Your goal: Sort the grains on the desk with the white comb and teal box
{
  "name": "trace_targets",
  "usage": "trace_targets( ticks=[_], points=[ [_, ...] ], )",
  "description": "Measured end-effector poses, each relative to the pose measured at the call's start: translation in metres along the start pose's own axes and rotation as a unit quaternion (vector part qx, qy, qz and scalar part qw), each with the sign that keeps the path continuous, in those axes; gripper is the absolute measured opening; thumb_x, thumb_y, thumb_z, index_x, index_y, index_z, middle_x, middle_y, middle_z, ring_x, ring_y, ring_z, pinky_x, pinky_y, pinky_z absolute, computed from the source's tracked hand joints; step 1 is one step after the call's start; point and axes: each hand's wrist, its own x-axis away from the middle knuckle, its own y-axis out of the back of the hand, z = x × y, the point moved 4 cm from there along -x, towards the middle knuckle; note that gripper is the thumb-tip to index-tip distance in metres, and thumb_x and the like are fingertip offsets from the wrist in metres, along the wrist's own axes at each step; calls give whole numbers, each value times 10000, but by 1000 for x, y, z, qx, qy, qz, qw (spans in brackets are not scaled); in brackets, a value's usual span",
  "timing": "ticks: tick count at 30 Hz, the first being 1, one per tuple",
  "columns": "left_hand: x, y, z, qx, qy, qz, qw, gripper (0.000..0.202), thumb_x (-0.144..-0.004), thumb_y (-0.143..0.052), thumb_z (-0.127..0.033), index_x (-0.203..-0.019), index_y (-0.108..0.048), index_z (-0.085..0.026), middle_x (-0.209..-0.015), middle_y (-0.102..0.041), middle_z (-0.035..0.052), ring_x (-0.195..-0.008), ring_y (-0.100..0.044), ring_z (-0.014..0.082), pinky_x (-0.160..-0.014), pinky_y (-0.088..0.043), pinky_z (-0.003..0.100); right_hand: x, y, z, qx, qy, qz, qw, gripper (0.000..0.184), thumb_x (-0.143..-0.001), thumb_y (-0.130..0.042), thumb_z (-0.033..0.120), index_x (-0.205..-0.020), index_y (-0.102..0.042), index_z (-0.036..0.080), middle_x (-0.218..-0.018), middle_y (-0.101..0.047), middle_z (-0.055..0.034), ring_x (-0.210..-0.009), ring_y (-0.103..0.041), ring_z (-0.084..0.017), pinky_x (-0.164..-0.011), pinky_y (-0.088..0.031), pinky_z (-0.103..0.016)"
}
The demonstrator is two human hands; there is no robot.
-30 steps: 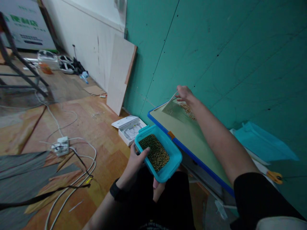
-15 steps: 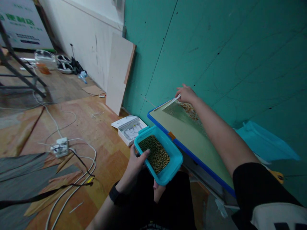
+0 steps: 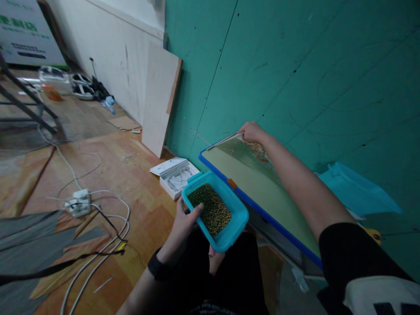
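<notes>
My left hand grips the near rim of a turquoise plastic box filled with green beans, held over my lap beside the table edge. My right hand reaches to the far corner of the blue-edged table and pinches the edge of a clear sheet that carries a small pile of tan beans. The sheet lies nearly flat on the table top.
A turquoise lid or bag lies on the table at the right, against the green wall. On the wooden floor are an open white box, a power strip with cables, and a board leaning on the wall.
My right hand has lowered the sheet's lifted edge from tilted up to almost flat on the table. The box of beans has stayed in my left hand.
</notes>
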Motion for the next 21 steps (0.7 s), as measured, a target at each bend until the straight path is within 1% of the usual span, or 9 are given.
trace_targets(
  ticks=[3, 6, 9, 13, 16, 18, 21],
  points=[
    [0, 0, 2, -3, 6, 10, 1000, 879, -703, -915, -429, -1443, -470, -267, -1282, -721, 154, -1123, -732, 338, -837, -652, 440, 4, 1, 2, 21, -9, 5, 1000, 332, -821, -584, 166, -1031, -839, 196, -909, -801, -67, -918, -694, -229, -737, -428, -257],
    [2, -1, 2, -18, -3, 21, 1000, 850, -740, -884, -453, -1451, -459, -260, -1334, -691, 169, -1129, -726, 345, -762, -661, 402, 10, 3, 3, 9, -13, 5, 1000, 311, -824, -588, 166, -1005, -840, 174, -889, -792, -80, -879, -685, -217, -694, -392, -253],
    [4, -1, -1, -21, -19, 6, 1000, 840, -746, -883, -430, -1447, -460, -243, -1368, -666, 175, -1153, -714, 333, -798, -657, 390, 16, 4, 5, -9, -10, 4, 1000, 310, -819, -593, 179, -1008, -839, 175, -880, -788, -88, -858, -684, -210, -676, -369, -251],
    [6, -2, -1, -19, -4, 14, 1000, 761, -785, -857, -437, -1421, -480, -258, -1351, -671, 167, -1122, -726, 323, -824, -656, 437, 23, 7, 9, -11, -8, 7, 1000, 274, -801, -599, 181, -934, -838, 173, -826, -771, -91, -816, -668, -206, -647, -350, -257],
    [6, -1, 0, -22, -1, 5, 1000, 736, -778, -866, -422, -1393, -500, -247, -1320, -683, 164, -1115, -728, 314, -839, -651, 427, 27, 10, 12, -8, -10, 8, 1000, 267, -804, -585, 165, -909, -831, 170, -790, -751, -78, -779, -646, -194, -625, -328, -260],
    [6, -1, 0, -22, -8, 9, 1000, 746, -787, -859, -416, -1411, -484, -253, -1324, -682, 161, -1110, -730, 307, -807, -656, 398, 31, 11, 15, -2, -6, 11, 1000, 270, -804, -577, 153, -900, -828, 170, -787, -744, -71, -763, -630, -184, -615, -310, -260],
    [7, -3, -2, -19, -9, 21, 1000, 754, -816, -829, -413, -1448, -442, -271, -1332, -679, 151, -1085, -739, 301, -716, -659, 349, 36, 12, 18, -2, 6, 14, 1000, 273, -796, -569, 136, -887, -825, 167, -780, -735, -65, -738, -603, -171, -610, -296, -262]
  ],
)
